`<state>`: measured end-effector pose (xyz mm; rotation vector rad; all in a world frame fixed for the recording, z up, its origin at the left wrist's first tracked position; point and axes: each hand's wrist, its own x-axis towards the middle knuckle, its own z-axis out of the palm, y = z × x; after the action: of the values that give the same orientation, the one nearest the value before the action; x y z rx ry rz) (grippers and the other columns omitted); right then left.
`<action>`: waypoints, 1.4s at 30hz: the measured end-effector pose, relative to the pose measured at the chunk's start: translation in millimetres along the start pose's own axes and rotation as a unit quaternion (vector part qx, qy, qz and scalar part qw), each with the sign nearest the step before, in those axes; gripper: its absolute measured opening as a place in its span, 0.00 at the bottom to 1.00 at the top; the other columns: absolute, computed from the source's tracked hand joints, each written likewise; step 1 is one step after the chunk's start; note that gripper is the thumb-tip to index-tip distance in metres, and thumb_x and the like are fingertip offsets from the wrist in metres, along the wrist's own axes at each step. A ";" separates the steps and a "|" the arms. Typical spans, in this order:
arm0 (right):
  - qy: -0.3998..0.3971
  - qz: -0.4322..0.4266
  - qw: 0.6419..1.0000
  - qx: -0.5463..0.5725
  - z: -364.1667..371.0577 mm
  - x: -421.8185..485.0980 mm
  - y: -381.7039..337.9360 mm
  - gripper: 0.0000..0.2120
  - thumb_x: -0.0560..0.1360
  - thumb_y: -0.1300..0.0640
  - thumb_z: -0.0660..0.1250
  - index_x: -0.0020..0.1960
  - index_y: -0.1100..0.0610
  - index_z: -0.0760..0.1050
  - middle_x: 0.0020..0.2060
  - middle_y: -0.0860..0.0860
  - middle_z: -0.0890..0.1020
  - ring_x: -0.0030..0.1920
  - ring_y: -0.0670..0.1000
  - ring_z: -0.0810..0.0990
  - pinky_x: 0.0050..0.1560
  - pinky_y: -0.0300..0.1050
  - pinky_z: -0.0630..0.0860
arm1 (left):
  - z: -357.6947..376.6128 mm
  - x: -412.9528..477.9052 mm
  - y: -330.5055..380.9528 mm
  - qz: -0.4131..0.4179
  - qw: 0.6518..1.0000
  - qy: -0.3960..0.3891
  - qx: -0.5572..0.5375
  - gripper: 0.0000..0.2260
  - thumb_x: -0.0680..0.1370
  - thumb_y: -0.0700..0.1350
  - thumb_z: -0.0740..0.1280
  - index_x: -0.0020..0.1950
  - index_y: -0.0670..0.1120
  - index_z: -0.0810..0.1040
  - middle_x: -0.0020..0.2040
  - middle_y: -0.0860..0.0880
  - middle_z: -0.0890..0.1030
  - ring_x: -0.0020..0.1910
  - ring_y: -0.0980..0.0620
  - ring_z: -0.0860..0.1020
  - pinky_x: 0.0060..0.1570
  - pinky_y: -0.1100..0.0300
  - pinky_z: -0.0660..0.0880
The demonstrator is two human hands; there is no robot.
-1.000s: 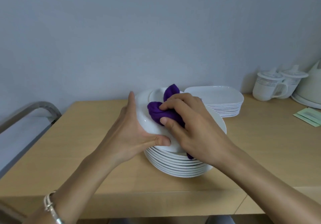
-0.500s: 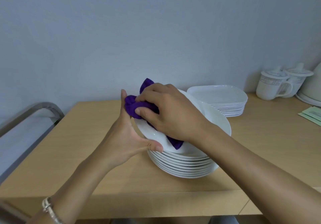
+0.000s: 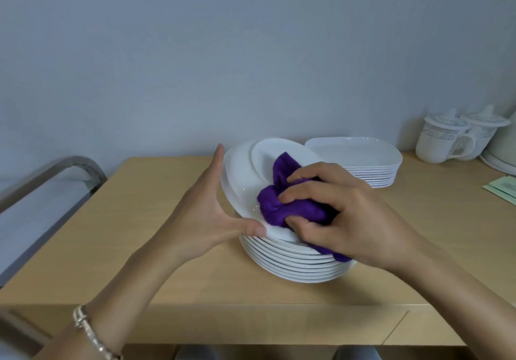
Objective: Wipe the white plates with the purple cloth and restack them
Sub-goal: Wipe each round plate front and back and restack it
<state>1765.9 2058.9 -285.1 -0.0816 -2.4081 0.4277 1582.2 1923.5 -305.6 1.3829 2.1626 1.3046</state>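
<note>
The left hand (image 3: 206, 214) grips the tilted white plate (image 3: 245, 175) by its rim over the round plate stack (image 3: 293, 267) at the centre of the table (image 3: 139, 220). The right hand (image 3: 343, 220) bunches the purple cloth (image 3: 282, 206) against it, hiding its right half. Beyond, square plates (image 3: 360, 153) sit at one o'clock and lidded mugs (image 3: 444, 142) at two.

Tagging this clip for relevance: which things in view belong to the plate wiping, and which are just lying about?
Job: purple cloth, gripped by the right hand; tilted plate, held by the left hand; round plate stack under it; squarish plate stack, probably.
Lying about: two lidded mugs; green packets; metal rail.
</note>
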 end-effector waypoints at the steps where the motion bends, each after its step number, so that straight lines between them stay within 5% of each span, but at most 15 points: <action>1: 0.001 0.038 0.999 0.027 -3.2 1.9 2.4 0.12 0.68 0.47 0.67 0.50 0.44 0.80 0.51 0.40 0.79 0.53 0.42 0.76 0.57 0.33 0.68 | -0.2 -0.3 0.3 -0.002 1.000 -0.004 0.000 0.69 0.47 0.67 0.78 0.79 0.61 0.40 0.78 0.64 0.56 0.75 0.69 0.54 0.71 0.65 0.58; 4: 0.019 0.133 0.990 0.034 -8.6 13.9 13.1 0.09 0.69 0.47 0.68 0.49 0.43 0.80 0.46 0.40 0.80 0.48 0.41 0.75 0.50 0.29 0.67 | -0.4 -1.1 1.3 -0.004 1.000 -0.011 0.006 0.68 0.48 0.68 0.77 0.79 0.60 0.40 0.78 0.65 0.54 0.75 0.69 0.54 0.70 0.66 0.56; 9: 0.040 0.233 0.971 -0.039 0.9 47.5 34.3 0.09 0.75 0.51 0.66 0.53 0.52 0.80 0.44 0.48 0.78 0.47 0.49 0.75 0.43 0.37 0.63 | -0.1 -2.1 3.3 0.003 1.000 -0.013 0.022 0.65 0.48 0.68 0.75 0.79 0.60 0.44 0.74 0.71 0.52 0.73 0.71 0.53 0.69 0.69 0.54; 13: 0.047 0.226 0.973 -0.018 14.4 70.5 24.5 0.12 0.76 0.49 0.64 0.56 0.52 0.79 0.50 0.50 0.82 0.51 0.51 0.77 0.49 0.41 0.69 | 3.7 -2.6 2.3 -0.005 1.000 -0.016 -0.025 0.63 0.51 0.74 0.74 0.79 0.61 0.46 0.76 0.69 0.54 0.75 0.69 0.55 0.75 0.61 0.56; 17: 0.014 0.163 0.986 -0.010 22.0 67.7 3.8 0.14 0.77 0.47 0.63 0.60 0.50 0.76 0.53 0.49 0.79 0.53 0.49 0.75 0.53 0.42 0.68 | 10.7 -3.5 5.2 -0.013 0.995 0.002 -0.095 0.50 0.66 0.74 0.66 0.80 0.58 0.45 0.77 0.67 0.53 0.75 0.70 0.54 0.77 0.58 0.54; 24: -0.032 0.150 0.988 -0.009 7.3 34.1 4.3 0.16 0.76 0.45 0.62 0.63 0.44 0.73 0.56 0.48 0.76 0.59 0.48 0.72 0.61 0.46 0.68 | 15.8 3.3 10.2 -0.020 0.992 0.065 -0.103 0.35 0.79 0.55 0.63 0.81 0.52 0.48 0.78 0.61 0.56 0.75 0.66 0.56 0.77 0.59 0.56; 31: 0.019 0.279 0.955 -0.094 17.0 64.7 29.4 0.15 0.77 0.50 0.60 0.61 0.51 0.75 0.55 0.56 0.74 0.57 0.62 0.73 0.58 0.55 0.71 | 15.1 2.4 7.6 -0.022 0.990 0.075 -0.116 0.37 0.76 0.57 0.69 0.80 0.53 0.55 0.76 0.60 0.64 0.73 0.64 0.65 0.75 0.56 0.62; 38: -0.037 0.148 0.988 0.031 6.9 50.4 3.3 0.11 0.71 0.54 0.69 0.53 0.48 0.79 0.48 0.50 0.79 0.49 0.44 0.75 0.52 0.35 0.69 | 14.7 3.2 8.8 -0.025 0.989 0.081 -0.124 0.47 0.64 0.67 0.67 0.80 0.56 0.56 0.75 0.60 0.67 0.72 0.64 0.67 0.73 0.54 0.65; 42: -0.040 0.196 0.980 0.015 -10.6 32.1 22.6 0.09 0.68 0.54 0.69 0.46 0.42 0.77 0.47 0.46 0.79 0.47 0.44 0.75 0.46 0.32 0.67 | 13.2 3.5 7.4 -0.022 0.988 0.083 -0.128 0.47 0.63 0.67 0.67 0.80 0.55 0.58 0.74 0.60 0.68 0.71 0.64 0.68 0.73 0.53 0.66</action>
<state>1746.9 2088.7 -265.0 -0.5421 -2.4630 0.6554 1592.9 1934.6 -306.4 1.1572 2.0231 1.6648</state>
